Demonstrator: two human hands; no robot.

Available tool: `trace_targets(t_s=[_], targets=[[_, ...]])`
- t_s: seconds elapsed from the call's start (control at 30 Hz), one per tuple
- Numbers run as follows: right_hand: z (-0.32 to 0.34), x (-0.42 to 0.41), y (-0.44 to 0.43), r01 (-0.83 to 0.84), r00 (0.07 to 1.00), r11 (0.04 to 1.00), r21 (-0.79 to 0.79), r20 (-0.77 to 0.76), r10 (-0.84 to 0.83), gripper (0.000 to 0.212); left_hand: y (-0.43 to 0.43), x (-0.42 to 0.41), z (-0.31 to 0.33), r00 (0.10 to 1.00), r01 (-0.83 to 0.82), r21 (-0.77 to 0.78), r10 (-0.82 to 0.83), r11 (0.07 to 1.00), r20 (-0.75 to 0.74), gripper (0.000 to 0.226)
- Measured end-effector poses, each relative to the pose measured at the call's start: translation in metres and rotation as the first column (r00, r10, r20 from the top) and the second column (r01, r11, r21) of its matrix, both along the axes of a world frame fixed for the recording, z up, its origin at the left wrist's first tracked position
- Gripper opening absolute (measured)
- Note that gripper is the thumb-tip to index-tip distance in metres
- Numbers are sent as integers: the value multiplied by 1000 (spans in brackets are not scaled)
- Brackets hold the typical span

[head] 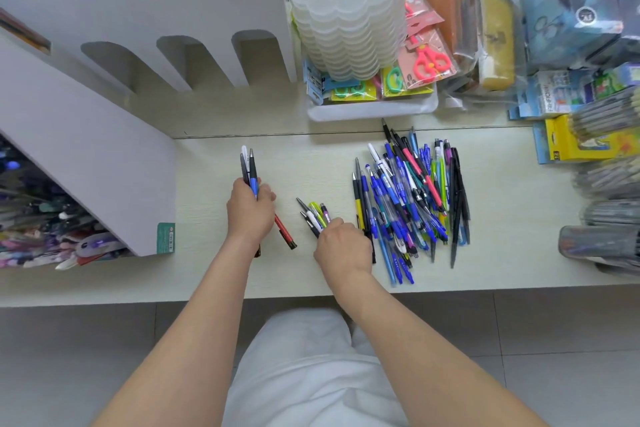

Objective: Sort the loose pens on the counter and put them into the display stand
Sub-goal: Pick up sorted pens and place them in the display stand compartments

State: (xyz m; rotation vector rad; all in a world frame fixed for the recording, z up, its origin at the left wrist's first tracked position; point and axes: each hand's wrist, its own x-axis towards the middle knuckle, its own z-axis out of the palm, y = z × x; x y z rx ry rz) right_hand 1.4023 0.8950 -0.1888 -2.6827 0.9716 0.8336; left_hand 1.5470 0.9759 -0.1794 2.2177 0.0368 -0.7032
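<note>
Pens in a loose heap (408,198), mostly blue plastic clickers with some black, yellow and pink ones, lie on the pale wood-grain bench (214,274) to the right of my hands in the head view. My left hand (251,210) is curled round a small bundle (250,166) of black, white and blue pens, tips pointing away from me. A red pen (285,234) with a black end sticks out beneath that hand, and I cannot tell whether it is in the grip or lying on the bench. My right hand (341,243) has its fingers curled over a little cluster (315,215) of grey, white, lime and purple pens, just left of the heap. The grey stepped cardboard display stand (86,149) with arched cut-outs stands at the left, its lower tiers holding many pens. I judge I am mid-sort, with most of the heap untouched. Next I need a firm pinch on the cluster, a lift without fanning it, then the matching stand slot.
</note>
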Motion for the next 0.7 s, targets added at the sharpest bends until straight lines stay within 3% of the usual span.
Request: trace_targets(t_s=[0.17, 0.27, 0.33, 0.43, 0.57, 0.63, 0.7], targets=[[10, -10, -23, 28, 999, 998, 51, 20, -29, 22, -7, -10, 9, 974, -63, -162, 26, 985, -226, 10], [17, -13, -24, -26, 999, 997, 75, 44, 22, 22, -15, -21, 18, 976, -44, -200, 0, 979, -218, 9], [26, -13, -26, 59, 992, 987, 148, 105, -75, 19, -19, -27, 22, 979, -53, -233, 5, 971, -203, 12], [46, -15, -32, 217, 907, 924, 315, 284, -310, 21, -28, -35, 29, 973, -79, -306, 7, 949, -230, 26], [78, -12, -38, 262, 714, 763, 591, 413, -565, 30, -55, -57, 55, 963, -125, -462, -4, 878, -268, 48], [93, -11, -42, 284, 672, 740, 610, 424, -607, 30, -68, -66, 71, 953, -139, -531, -33, 836, -301, 65], [106, -15, -49, 283, 692, 777, 562, 442, -571, 31, -77, -71, 82, 941, -119, -568, -89, 815, -325, 79]])
